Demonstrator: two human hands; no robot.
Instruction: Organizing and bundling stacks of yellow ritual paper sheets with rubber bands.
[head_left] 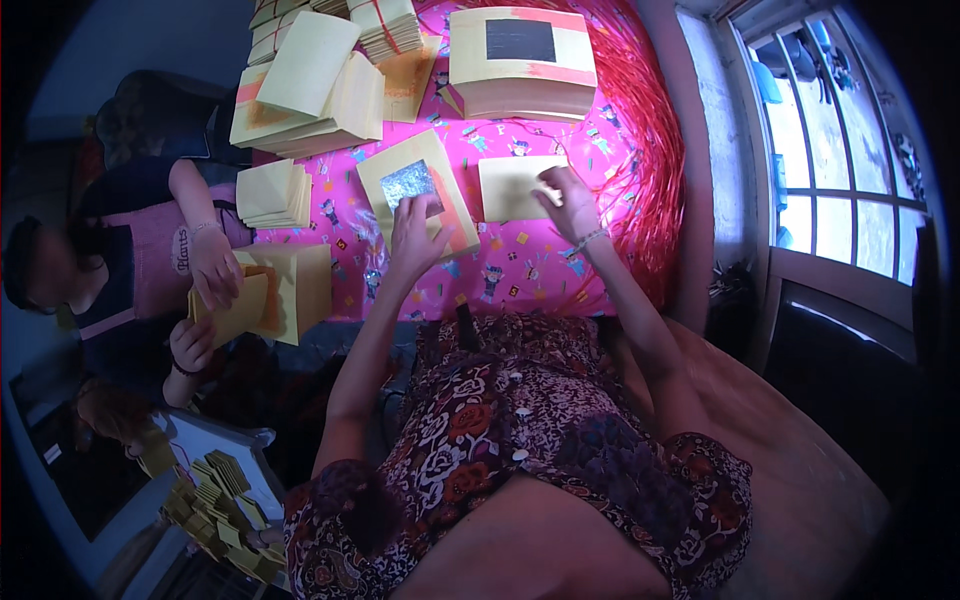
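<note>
The left hand's fingers lie loosely spread, gripping nothing visibly, over the shiny silver square on a cream rectangular paper piece with an orange-red band. The right hand's fingers are half curled at the right edge of a plain cream paper rectangle; whether they pinch it I cannot tell, as they hide the contact. Both pieces lie near each other on the table with a pink printed cover.

For good handling, I would keep the left fingers light and flat so the square stays unskewed, and take the plain paper by its edge, clear of the glossy red strands.

Farther out, a thick cream paper stack with a dark square stands beyond. At lower left, a pale tray-like surface bears yellow paper bundles.
</note>
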